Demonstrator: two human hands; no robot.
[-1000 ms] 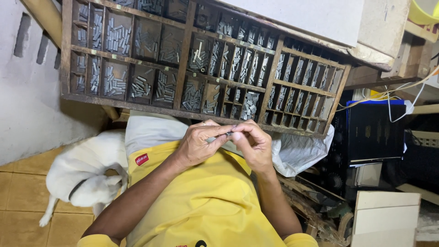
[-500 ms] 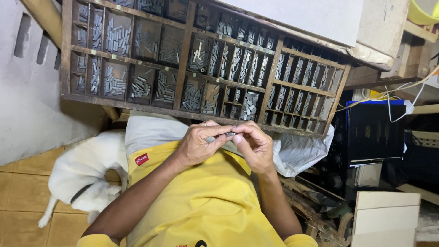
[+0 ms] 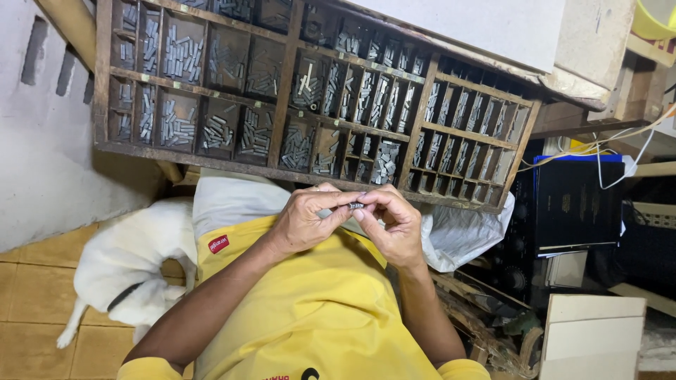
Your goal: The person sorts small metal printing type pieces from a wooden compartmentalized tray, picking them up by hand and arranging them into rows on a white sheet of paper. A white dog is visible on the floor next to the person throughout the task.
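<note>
Left hand (image 3: 304, 222): fingers curled, thumb and forefinger pinching 1 end of a small grey metal slug (image 3: 356, 205). Right hand (image 3: 393, 226): likewise curled, fingertips closed on the slug's other end, so both hands meet over the piece, held in the air above the lap, just below the front edge of the wooden type case (image 3: 211, 160). Slug: short, dark, block-shaped; by its look hard, rigid and dense for its bulk, smooth enough to slip, best taken by the 2 long flat sides with fingertip pads; whether it is 1 piece or several pressed together cannot be told. Type case: tilted, divided into many compartments, larger ones toward its left end, narrow ones toward its right, most holding loose grey metal sorts (image 3: 177, 129). Yellow apron (image 3: 310, 309) covers the lap beneath the hands. White dog (image 3: 127, 264) lies on the tiled floor beside the left arm. Crumpled white plastic sheet (image 3: 465, 236) sits past the right wrist; black equipment box (image 3: 570, 204) stands beyond it.
</note>
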